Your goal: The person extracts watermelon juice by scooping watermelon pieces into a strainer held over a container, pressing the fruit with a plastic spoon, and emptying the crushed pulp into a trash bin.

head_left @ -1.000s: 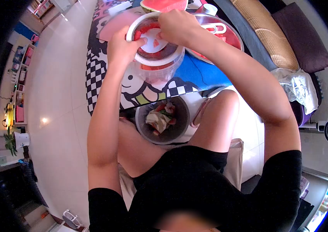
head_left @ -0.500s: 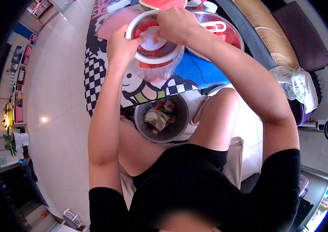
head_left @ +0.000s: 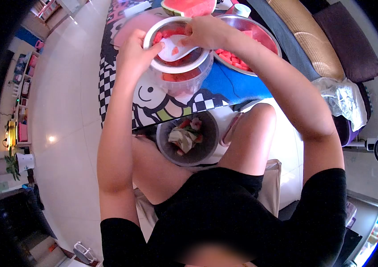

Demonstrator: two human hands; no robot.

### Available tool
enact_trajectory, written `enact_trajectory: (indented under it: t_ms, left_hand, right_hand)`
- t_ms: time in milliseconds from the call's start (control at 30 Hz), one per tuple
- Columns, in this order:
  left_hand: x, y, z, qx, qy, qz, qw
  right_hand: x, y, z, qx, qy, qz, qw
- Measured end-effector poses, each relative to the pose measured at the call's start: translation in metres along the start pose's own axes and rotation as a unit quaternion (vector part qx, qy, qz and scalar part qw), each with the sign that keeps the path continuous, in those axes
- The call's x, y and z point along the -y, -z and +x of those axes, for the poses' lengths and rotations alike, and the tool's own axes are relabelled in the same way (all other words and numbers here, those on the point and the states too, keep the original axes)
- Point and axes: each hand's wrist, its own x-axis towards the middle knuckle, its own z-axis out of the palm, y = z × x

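My left hand [head_left: 133, 55] grips the left rim of a white-rimmed strainer [head_left: 174, 70], its thumb reaching inside by a white spoon-like tool [head_left: 170, 54]. Red watermelon pulp [head_left: 171, 33] lies in the strainer, and a small red bit sits on the white tool. My right hand [head_left: 209, 32] is closed on the white tool at the strainer's right side; its handle is hidden. Under the strainer stands a clear plastic container [head_left: 184, 84] with red contents. A metal bowl [head_left: 267, 27] of cut watermelon [head_left: 232, 58] stands to the right, partly behind my right forearm.
A cut watermelon half [head_left: 189, 8] lies at the back of the patterned table [head_left: 153, 95], beside a white cup [head_left: 241, 10]. Below the table edge, a grey bin [head_left: 162, 142] holds scraps between my legs. A sofa [head_left: 304, 33] runs along the right.
The white tool has turned and tilted in the strainer, and its looped handle no longer shows over the metal bowl. My right hand has shifted slightly right and down.
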Motion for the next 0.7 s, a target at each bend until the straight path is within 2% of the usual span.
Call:
enact_trajectory:
  t_ms: [67, 167, 200, 300, 400, 500, 567, 667, 700]
  left_hand:
    - [0.002, 0.007, -0.004, 0.014, -0.009, -0.006, 1.000]
    - [0.000, 0.015, -0.007, 0.047, 0.000, -0.011, 0.999]
    - [0.003, 0.015, -0.006, 0.055, 0.000, -0.015, 0.998]
    - [0.009, 0.015, -0.003, 0.083, 0.002, -0.070, 0.994]
    - [0.009, 0.018, 0.001, 0.111, 0.004, -0.121, 0.986]
    - [-0.001, 0.022, 0.000, 0.119, 0.006, -0.166, 0.979]
    - [0.002, 0.020, 0.002, 0.114, -0.004, -0.213, 0.970]
    - [-0.018, 0.016, -0.013, 0.048, 0.090, -0.420, 0.902]
    - [-0.026, 0.015, -0.020, 0.056, 0.105, -0.442, 0.889]
  right_hand:
    - [-0.001, -0.005, -0.002, 0.014, 0.010, 0.035, 0.999]
    - [-0.005, -0.011, -0.003, 0.152, -0.002, 0.104, 0.983]
    - [-0.001, -0.012, -0.003, 0.149, 0.002, 0.068, 0.987]
    - [0.001, -0.010, -0.007, 0.110, 0.024, 0.085, 0.990]
    - [-0.016, -0.004, 0.000, 0.092, 0.083, 0.046, 0.991]
    - [-0.028, -0.005, -0.004, 0.039, 0.116, 0.144, 0.982]
    - [-0.030, -0.003, -0.011, 0.030, 0.079, 0.201, 0.976]
    - [-0.016, 0.005, -0.033, -0.002, 0.007, 0.274, 0.962]
    - [-0.012, 0.007, -0.038, -0.014, -0.020, 0.296, 0.955]
